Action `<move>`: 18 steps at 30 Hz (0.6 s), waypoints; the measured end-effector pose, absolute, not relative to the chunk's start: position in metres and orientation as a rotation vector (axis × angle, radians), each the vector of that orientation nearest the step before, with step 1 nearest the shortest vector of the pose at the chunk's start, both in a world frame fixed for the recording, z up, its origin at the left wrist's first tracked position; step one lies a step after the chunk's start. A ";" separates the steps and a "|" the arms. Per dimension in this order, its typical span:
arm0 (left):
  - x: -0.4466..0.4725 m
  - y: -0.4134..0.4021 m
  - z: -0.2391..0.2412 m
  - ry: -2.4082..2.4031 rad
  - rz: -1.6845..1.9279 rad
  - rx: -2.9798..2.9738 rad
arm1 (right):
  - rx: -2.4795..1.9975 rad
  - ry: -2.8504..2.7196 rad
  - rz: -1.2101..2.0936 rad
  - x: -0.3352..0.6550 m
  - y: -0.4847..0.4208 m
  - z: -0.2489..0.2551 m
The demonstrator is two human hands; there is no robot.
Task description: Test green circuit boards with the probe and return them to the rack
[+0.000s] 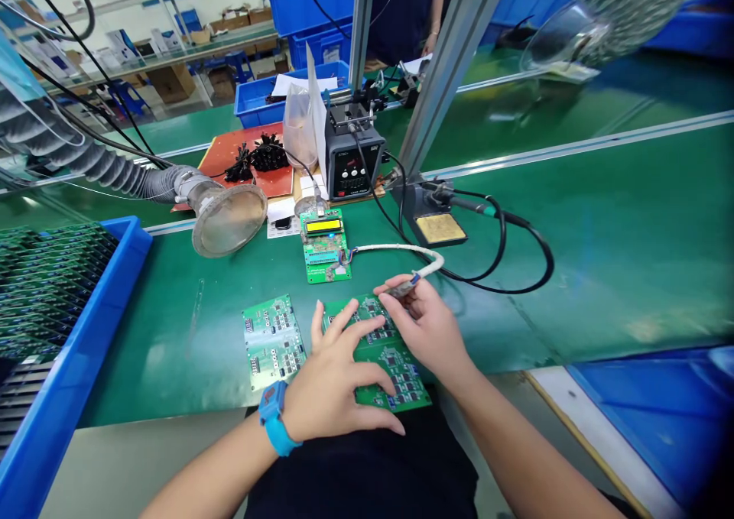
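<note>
My left hand, with a blue watch at the wrist, lies with fingers spread over a green circuit board at the bench's front edge. Between the fingers and thumb of my right hand is a probe connector at the end of a white-sleeved cable, close above the board's far edge; whether it touches is hidden. That cable runs to a tester board with a lit yellow display. Left of my left hand lies a second circuit board.
A blue bin of stacked boards stands at the left. Behind are a fume duct, a soldering station and an iron stand with looping black cable. A metal post rises beyond; a person stands across the bench.
</note>
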State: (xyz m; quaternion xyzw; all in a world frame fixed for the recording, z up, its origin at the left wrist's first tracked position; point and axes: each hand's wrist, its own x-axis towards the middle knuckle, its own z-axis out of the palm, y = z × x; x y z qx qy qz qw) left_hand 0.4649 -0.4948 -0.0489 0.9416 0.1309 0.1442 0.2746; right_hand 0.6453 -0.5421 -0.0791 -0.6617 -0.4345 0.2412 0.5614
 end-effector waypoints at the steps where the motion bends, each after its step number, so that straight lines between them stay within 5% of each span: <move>1: 0.465 -0.495 -0.049 0.348 0.386 2.531 | -1.559 -1.023 0.567 0.645 -0.542 -0.079; 18: 0.465 -0.494 -0.051 0.353 0.373 2.522 | -1.561 -1.036 0.552 0.645 -0.542 -0.080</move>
